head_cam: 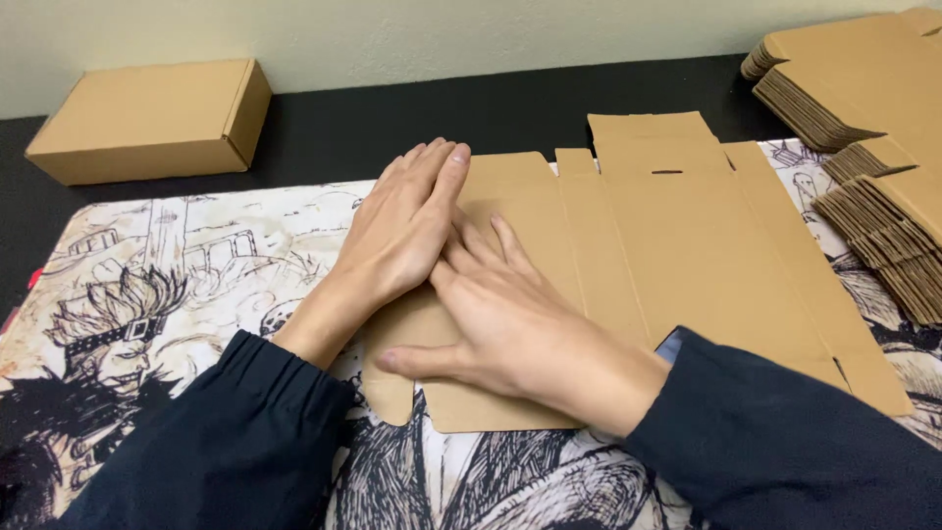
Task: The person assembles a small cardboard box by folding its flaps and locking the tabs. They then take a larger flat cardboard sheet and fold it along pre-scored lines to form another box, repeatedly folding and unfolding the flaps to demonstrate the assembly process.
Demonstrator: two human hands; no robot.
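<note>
A flat, unfolded brown cardboard box blank (687,245) lies on a desk mat printed with black-and-white comic drawings (177,304). My left hand (397,231) lies flat on the blank's left flap, fingers together and pointing away from me. Under its fingers my right hand (510,329) also presses flat on that flap, fingers spread, thumb pointing left. Both hands hold nothing. Dark sleeves cover both forearms.
A folded, closed brown cardboard box (152,118) stands at the back left on the black table (412,108). Stacks of several flat cardboard blanks (873,118) are piled at the right edge. A pale wall runs along the back.
</note>
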